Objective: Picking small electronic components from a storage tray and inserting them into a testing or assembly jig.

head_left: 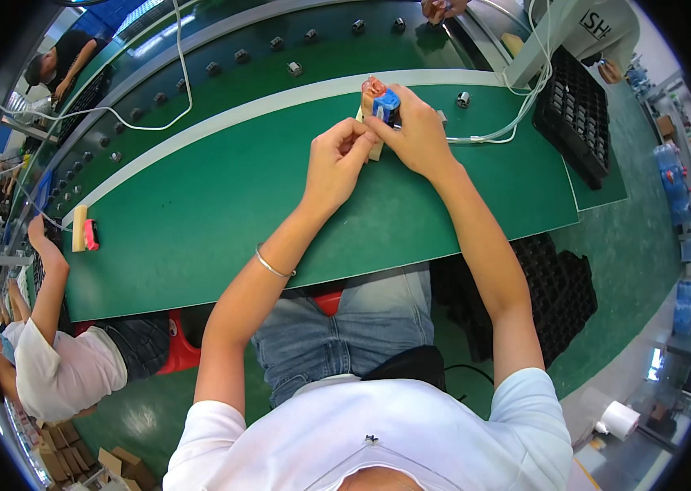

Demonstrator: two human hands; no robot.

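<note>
At the far side of the green table (223,213), my right hand (417,135) is closed around a small blue piece (386,104). An orange-red lump (373,87) stands just beyond it, and part of a beige block (376,152) shows below. Beside these my left hand (337,155) is pinched, its thumb and fingertips pressed together near the right thumb. Whatever those fingertips hold is too small or hidden to make out. A small black-and-silver cylindrical part (463,99) sits to the right of my right hand.
Behind the table runs a green conveyor (247,90) carrying several small cylindrical parts. A black compartment tray (574,114) lies at the right, near white cables (493,137). At the table's left end is a beige block with a red piece (90,234), near a seated co-worker (67,360).
</note>
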